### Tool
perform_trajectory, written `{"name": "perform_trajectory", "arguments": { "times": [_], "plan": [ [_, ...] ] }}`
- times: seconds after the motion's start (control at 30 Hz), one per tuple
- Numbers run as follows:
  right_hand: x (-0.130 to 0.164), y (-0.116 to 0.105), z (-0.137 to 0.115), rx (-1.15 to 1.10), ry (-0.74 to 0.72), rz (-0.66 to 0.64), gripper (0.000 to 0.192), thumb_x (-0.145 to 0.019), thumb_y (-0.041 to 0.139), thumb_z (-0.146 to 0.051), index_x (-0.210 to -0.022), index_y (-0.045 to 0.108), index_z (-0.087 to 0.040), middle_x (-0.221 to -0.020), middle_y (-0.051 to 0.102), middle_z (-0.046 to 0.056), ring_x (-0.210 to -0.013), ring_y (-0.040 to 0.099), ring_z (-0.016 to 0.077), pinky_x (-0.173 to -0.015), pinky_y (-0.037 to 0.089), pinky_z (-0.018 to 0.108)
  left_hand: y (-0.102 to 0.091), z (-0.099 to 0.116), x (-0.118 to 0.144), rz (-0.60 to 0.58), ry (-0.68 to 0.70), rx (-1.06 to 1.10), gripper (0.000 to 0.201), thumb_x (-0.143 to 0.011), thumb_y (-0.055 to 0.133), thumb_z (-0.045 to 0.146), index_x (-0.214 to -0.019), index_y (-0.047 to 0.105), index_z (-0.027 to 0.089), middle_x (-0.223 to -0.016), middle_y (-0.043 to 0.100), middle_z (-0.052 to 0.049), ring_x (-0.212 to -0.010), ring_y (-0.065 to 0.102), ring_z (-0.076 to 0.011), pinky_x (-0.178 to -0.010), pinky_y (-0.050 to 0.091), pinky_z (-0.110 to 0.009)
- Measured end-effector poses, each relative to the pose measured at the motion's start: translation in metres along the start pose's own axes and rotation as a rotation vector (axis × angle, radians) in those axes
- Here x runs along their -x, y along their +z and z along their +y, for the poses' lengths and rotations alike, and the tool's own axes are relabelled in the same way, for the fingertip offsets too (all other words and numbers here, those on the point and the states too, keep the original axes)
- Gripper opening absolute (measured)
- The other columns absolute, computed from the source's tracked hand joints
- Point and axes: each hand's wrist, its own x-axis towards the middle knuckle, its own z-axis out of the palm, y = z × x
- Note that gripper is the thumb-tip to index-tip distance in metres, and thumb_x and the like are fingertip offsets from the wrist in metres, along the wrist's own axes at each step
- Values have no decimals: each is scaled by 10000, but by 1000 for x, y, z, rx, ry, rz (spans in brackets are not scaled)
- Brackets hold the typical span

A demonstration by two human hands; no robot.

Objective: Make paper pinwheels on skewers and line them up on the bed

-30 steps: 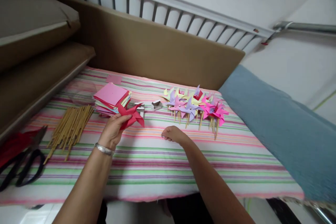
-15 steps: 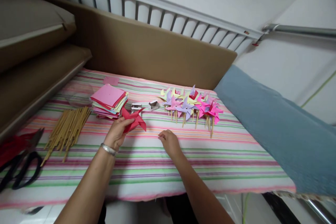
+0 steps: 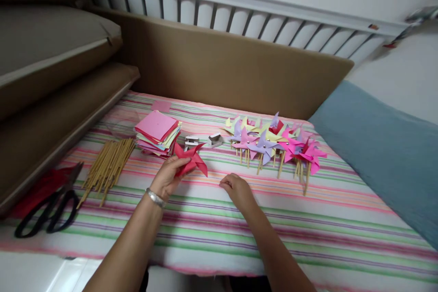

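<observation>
A red pinwheel is pinched in the left hand near the middle of the cloth, just before the paper stack; the right hand is rested knuckles-up on the cloth beside it, fingers curled, whether anything is gripped cannot be told. Finished pinwheels are laid toward the far right edge.

A stack of coloured paper squares is seen just beyond the left hand, with bamboo sticks and black scissors further to its left. Finished pinwheels are laid beyond the right hand, on the striped cloth.
</observation>
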Motion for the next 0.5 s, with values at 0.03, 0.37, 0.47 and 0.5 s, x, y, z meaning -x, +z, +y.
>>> {"name": "perform_trajectory", "arguments": {
  "times": [0.03, 0.37, 0.47, 0.5],
  "plan": [
    [0, 1, -2, 0, 2, 12, 131, -778, 522, -180, -699, 624, -201, -747, 611, 19, -723, 570, 168, -657, 394, 270, 0, -1, 0, 2, 2, 1, 113, -587, 731, 108, -684, 674, 99, -677, 707, -49, -617, 650, -137, -721, 547, -301],
    [0, -2, -14, -44, 3, 23, 163, -718, 496, -91, -669, 618, -186, -729, 614, 43, -718, 572, 184, -675, 405, 292, 5, -3, -2, 55, 45, -56, 174, -526, 779, 134, -660, 673, 100, -667, 709, -57, -621, 643, -150, -669, 521, -276],
    [-5, -15, -28, -191, 37, 65, 120, -750, 507, -175, -719, 622, -188, -733, 632, 35, -695, 590, 175, -642, 440, 281, 4, -3, -3, 75, 55, -42, 200, -506, 794, 148, -667, 685, 101, -671, 715, -57, -624, 646, -149, -685, 516, -273],
    [-6, -21, -35, -298, 46, 92, 112, -761, 516, -217, -746, 624, -189, -737, 639, 32, -694, 597, 175, -634, 453, 279, 5, -4, -3, 85, 60, -42, 206, -501, 797, 148, -671, 690, 101, -672, 717, -56, -619, 644, -143, -686, 512, -264]
  ]
}}
